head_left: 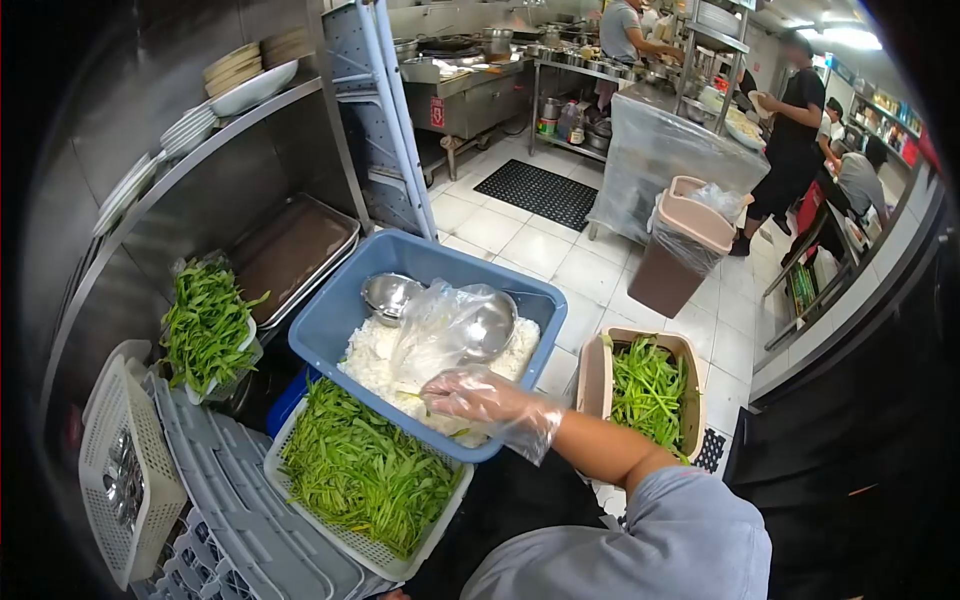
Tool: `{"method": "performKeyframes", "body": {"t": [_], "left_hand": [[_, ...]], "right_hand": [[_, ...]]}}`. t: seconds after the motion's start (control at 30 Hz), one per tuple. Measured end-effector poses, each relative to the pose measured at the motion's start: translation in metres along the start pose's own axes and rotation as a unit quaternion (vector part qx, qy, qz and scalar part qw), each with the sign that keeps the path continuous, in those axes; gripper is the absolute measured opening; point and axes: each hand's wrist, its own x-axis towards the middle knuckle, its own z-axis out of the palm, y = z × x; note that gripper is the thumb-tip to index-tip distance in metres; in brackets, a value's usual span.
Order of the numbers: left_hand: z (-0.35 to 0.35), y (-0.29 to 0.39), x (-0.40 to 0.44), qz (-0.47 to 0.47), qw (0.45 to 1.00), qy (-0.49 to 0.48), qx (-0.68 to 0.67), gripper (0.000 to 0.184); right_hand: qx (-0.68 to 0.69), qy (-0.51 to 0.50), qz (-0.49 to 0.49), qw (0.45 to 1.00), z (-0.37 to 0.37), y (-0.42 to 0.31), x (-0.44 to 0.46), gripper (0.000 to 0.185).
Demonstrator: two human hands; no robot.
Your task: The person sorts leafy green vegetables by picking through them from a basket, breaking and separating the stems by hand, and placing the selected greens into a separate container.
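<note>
Gloved right hand (482, 394) over blue tub (340, 305), fingers bunched, hold unclear; greens basket (402, 570) beside tub, presumably for easy reach

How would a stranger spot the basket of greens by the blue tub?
Find the blue tub with two metal bowls in it. Against its near side sits the basket, pale and heaped with greens. Its heap is broader than the bunch on the left, and its walls are holed, unlike the beige bin at right.

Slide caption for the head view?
Gloved right hand over a blue tub holding white food and metal bowls, beside leafy greens.
</note>
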Motion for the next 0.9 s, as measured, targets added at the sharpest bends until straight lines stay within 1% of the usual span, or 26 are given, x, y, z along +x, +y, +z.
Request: {"method": "performKeyframes", "body": {"t": [0.03, 0.07, 0.1, 0.13, 0.2, 0.23, 0.3, 0.33, 0.4, 0.43, 0.5, 0.53, 0.6, 0.63, 0.67, 0.7, 0.73, 0.77, 0.8, 0.83, 0.87, 0.9], "left_hand": [[0.003, 0.0, 0.009, 0.092, 0.993, -0.004, 0.075, 0.023], [0.008, 0.002, 0.016, 0.183, 0.972, -0.007, 0.148, 0.022], [0.014, 0.008, 0.021, 0.171, 0.968, -0.013, 0.183, 0.022], [0.021, 0.014, 0.029, 0.174, 0.967, -0.011, 0.185, 0.022], [0.036, 0.021, 0.045, 0.329, 0.919, 0.031, 0.213, 0.024], [0.038, 0.018, 0.048, 0.33, 0.919, 0.031, 0.216, 0.024], [0.045, 0.011, 0.055, 0.291, 0.921, 0.022, 0.256, 0.024], [0.048, 0.003, 0.059, 0.292, 0.921, 0.021, 0.256, 0.024], [0.055, -0.013, 0.063, 0.322, 0.905, 0.037, 0.275, 0.032], [0.06, -0.017, 0.063, 0.319, 0.907, 0.037, 0.273, 0.032], [0.072, -0.02, 0.064, 0.376, 0.853, 0.057, 0.357, 0.017], [0.073, -0.021, 0.064, 0.371, 0.854, 0.058, 0.359, 0.017], [0.072, -0.023, 0.065, 0.278, 0.924, 0.001, 0.264, 0.021], [0.072, -0.023, 0.066, 0.276, 0.924, 0.002, 0.266, 0.021], [0.073, -0.024, 0.067, 0.279, 0.926, 0.014, 0.255, 0.021], [0.073, -0.025, 0.066, 0.279, 0.928, 0.028, 0.246, 0.022], [0.073, -0.025, 0.067, 0.293, 0.924, 0.028, 0.242, 0.022], [0.072, -0.024, 0.067, 0.297, 0.923, 0.032, 0.244, 0.022], [0.071, -0.019, 0.068, 0.285, 0.932, 0.022, 0.221, 0.023], [0.069, -0.025, 0.072, 0.263, 0.949, 0.027, 0.168, 0.022], [0.066, -0.019, 0.076, 0.245, 0.961, 0.022, 0.125, 0.02], [0.063, -0.021, 0.08, 0.241, 0.964, 0.038, 0.109, 0.016]], "right_hand": [[0.01, 0.063, -0.005, 0.998, 0.007, 0.01, -0.009, 0.043], [0.02, 0.126, -0.01, 0.992, 0.012, 0.016, -0.016, 0.038], [0.066, 0.167, 0.029, 0.983, 0.017, 0.017, -0.021, 0.03], [0.068, 0.169, 0.026, 0.983, 0.018, 0.019, -0.023, 0.03], [-0.09, 0.2, -0.006, 0.976, 0.021, 0.02, -0.023, 0.027], [-0.087, 0.201, -0.006, 0.976, 0.029, 0.027, -0.022, 0.027], [-0.207, 0.24, -0.073, 0.945, 0.04, 0.043, -0.02, 0.027], [-0.208, 0.241, -0.073, 0.945, 0.034, 0.031, -0.02, 0.027], [-0.13, 0.196, 0.007, 0.972, 0.022, 0.01, -0.021, 0.022], [-0.131, 0.193, 0.007, 0.973, 0.024, 0.011, -0.021, 0.022], [-0.116, 0.188, 0.039, 0.974, 0.029, 0.016, -0.019, 0.021], [-0.114, 0.184, 0.039, 0.976, 0.03, 0.019, -0.018, 0.021], [-0.155, 0.175, -0.054, 0.971, 0.032, 0.025, -0.018, 0.027], [0.027, 0.114, 0.065, 0.991, 0.032, 0.027, -0.028, 0.028], [0.028, 0.11, 0.065, 0.991, 0.039, 0.046, -0.028, 0.028], [-0.021, 0.131, 0.033, 0.991, 0.053, 0.081, -0.026, 0.028], [-0.064, 0.144, -0.001, 0.987, 0.069, 0.098, -0.026, 0.029], [-0.047, 0.118, -0.006, 0.992, 0.068, 0.09, -0.028, 0.029], [-0.192, 0.183, -0.116, 0.957, 0.05, 0.071, -0.028, 0.03], [-0.314, 0.248, -0.227, 0.888, 0.039, 0.052, -0.027, 0.031], [-0.348, 0.254, -0.209, 0.878, 0.037, 0.039, -0.028, 0.034], [-0.343, 0.214, -0.188, 0.895, 0.037, 0.046, -0.029, 0.034]]}}
